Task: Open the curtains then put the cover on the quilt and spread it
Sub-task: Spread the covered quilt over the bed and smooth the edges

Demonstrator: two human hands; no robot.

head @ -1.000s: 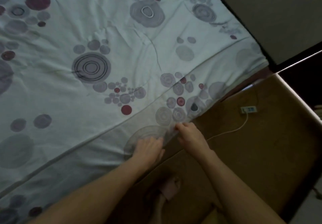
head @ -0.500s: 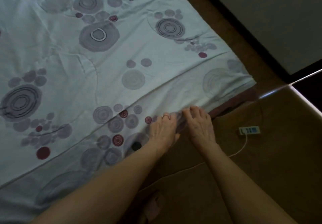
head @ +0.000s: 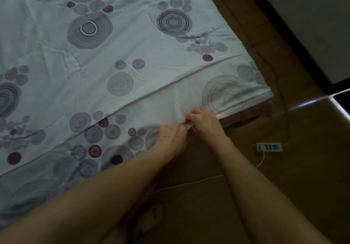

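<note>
Quilt cover (head: 132,58) spread flat across the bed, its near hem running along the bed's near edge toward the right corner. Left hand (head: 171,139) and right hand (head: 205,123) pinch that hem side by side, the right hand nearer the corner.

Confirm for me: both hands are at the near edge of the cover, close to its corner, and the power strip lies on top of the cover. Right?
Not quite. In the head view the power strip lies on the brown floor, apart from the cover. The rest holds: the left hand and right hand are at the cover's near edge, close to its corner.
</note>
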